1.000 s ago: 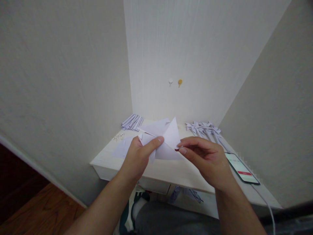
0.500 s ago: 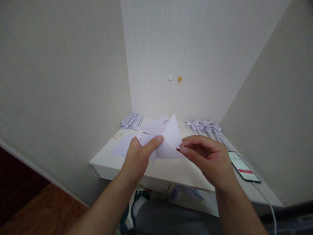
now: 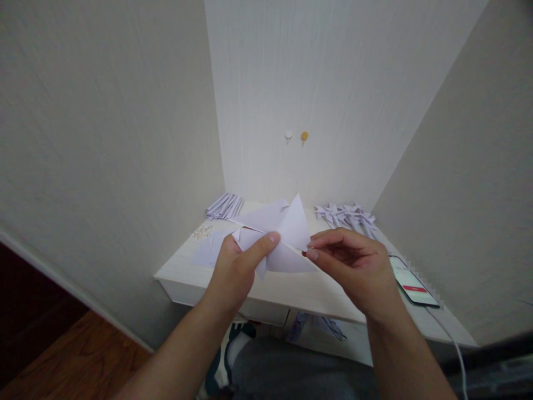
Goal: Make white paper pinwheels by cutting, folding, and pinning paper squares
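— White desk [image 3: 287, 289] in a wall corner: status of hands?
— Left hand [image 3: 235, 266] pinches the folded paper [image 3: 287, 236] above the desk (mid-air); right hand [image 3: 353, 266] pinches its right edge.

A white worktop [image 3: 291, 294] fills the frame's lower centre. On it lie folded paper strips [image 3: 225, 205] at the back left, paper pinwheels [image 3: 347, 215] back right, small pins [image 3: 202, 231] left, a flat paper sheet [image 3: 208, 251], and a phone [image 3: 412, 279] with its cable [image 3: 452, 341] right.

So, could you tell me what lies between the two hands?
In the head view, the folded paper spans between the left hand and right hand.
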`<state>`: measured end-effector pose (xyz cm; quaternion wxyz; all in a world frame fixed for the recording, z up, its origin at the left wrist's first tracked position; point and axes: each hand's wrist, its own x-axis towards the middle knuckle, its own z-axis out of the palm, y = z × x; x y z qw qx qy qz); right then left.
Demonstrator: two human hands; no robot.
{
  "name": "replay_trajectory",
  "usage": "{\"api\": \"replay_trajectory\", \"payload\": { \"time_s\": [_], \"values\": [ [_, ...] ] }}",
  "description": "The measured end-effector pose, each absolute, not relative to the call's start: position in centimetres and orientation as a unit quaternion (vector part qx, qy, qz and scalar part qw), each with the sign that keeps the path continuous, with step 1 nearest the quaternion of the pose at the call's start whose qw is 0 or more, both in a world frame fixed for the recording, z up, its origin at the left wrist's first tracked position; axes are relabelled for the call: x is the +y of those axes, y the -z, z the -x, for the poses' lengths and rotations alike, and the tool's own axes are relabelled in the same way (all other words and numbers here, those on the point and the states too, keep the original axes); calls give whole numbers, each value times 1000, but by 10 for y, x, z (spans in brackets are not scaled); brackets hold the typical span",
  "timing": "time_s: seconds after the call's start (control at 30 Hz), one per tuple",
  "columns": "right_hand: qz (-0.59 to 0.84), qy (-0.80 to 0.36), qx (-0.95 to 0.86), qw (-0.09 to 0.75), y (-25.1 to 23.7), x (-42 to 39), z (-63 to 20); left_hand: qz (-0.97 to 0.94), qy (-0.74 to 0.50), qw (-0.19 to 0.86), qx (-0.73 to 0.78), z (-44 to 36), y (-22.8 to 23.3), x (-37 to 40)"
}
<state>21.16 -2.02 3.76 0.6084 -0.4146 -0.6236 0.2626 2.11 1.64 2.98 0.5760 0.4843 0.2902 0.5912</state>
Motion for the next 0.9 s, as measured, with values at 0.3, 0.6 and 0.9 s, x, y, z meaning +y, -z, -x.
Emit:
{"api": "replay_trajectory", "payload": {
  "time_s": [0.3,0.6,0.9],
  "values": [
    [424,-253,-617,613,-41,-23,-212,-490,-592,567,296,-24,-30,15],
    [423,-247,-613,620,-38,-22,-214,-497,-585,570,293,-26,-29,16],
    [424,-238,-609,626,-39,-20,-214,-491,-592,565,299,-29,-33,13]
  ]
}}
